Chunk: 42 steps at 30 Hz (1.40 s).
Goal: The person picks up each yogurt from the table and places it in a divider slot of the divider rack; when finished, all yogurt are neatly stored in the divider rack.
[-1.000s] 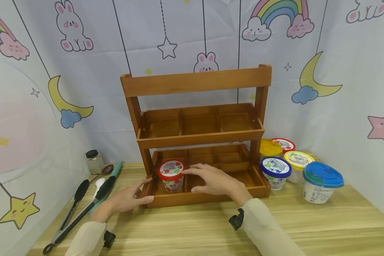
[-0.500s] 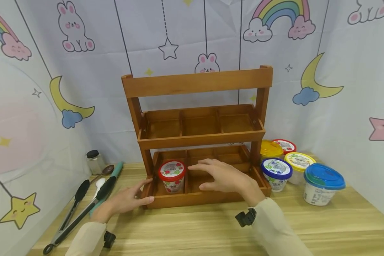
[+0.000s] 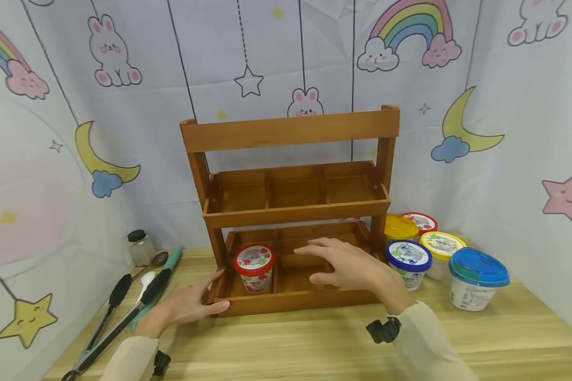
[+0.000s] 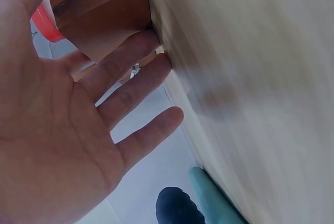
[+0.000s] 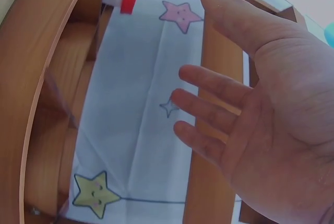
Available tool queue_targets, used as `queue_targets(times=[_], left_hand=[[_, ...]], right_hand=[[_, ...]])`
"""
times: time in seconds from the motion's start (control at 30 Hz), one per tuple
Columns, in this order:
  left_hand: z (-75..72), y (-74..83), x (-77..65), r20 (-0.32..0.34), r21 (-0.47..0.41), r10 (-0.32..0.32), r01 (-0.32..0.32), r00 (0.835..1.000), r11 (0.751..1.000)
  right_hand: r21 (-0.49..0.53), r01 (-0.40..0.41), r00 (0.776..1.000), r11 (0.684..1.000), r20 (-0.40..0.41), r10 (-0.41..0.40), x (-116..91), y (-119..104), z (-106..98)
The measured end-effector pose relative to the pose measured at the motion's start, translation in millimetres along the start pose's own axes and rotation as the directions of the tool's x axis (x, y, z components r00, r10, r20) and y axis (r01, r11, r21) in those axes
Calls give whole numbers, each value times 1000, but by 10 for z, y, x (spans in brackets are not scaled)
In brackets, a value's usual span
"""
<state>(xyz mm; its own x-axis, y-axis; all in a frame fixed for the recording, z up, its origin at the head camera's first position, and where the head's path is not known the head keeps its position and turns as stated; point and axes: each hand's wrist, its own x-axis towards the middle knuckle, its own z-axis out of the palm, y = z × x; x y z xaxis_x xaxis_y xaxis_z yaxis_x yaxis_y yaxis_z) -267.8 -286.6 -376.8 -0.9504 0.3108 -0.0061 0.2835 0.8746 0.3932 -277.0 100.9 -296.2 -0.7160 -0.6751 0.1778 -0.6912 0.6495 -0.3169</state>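
A two-tier brown wooden rack [image 3: 295, 211] with divided trays stands on the table. In the front left compartment of its lower tier sits a small tub with a red lid [image 3: 255, 267], upright. My left hand [image 3: 183, 306] touches the rack's lower left corner, thumb at the front and a finger along the side. Its fingers [image 4: 133, 91] look straight and spread in the left wrist view. Over the lower tier, right of the tub, hovers my right hand [image 3: 355, 267], holding nothing. In the right wrist view its palm [image 5: 276, 125] shows, with fingers extended and apart.
Right of the rack stand several lidded tubs, including a blue-lidded one [image 3: 476, 278], a dark-blue-lidded one [image 3: 409, 262] and a yellow-lidded one [image 3: 440, 254]. Tongs [image 3: 119, 328], a white spoon [image 3: 146, 280] and a black-capped jar [image 3: 140, 247] lie or stand at left. A patterned cloth [image 3: 276, 53] hangs behind.
My right hand has drawn away from the red-lidded tub, moving to the right. The tub stays in its compartment. My left hand keeps its place at the rack's corner; the head view shifts slightly.
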Motion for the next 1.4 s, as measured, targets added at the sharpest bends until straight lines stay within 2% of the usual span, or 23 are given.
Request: queue_targets(times=[0.2,0.47,0.73,1.03,1.4], left_hand=[[-71,16,-40,15,26,-32,32,999,999],[-191,38,-27,23,44,-24,23,999,999],[-173,63,-7,29,75,-6,4,1000,997],[-152,72,1,55,53,-20,17,998,998],[-86,69,-6,66,46,-24,21,998,999]], right_hand=[[33,-7,1000,999,-10,7,-88,73,-109],[75,1,999,997,-54,3,-190,229,-368],[89,-56,991,994,-120,67,-402,446,-513],[71,-112,981,991,-154,122,-577,603,-618],[72,-137,983,988,-115,145,-767,805,-668]])
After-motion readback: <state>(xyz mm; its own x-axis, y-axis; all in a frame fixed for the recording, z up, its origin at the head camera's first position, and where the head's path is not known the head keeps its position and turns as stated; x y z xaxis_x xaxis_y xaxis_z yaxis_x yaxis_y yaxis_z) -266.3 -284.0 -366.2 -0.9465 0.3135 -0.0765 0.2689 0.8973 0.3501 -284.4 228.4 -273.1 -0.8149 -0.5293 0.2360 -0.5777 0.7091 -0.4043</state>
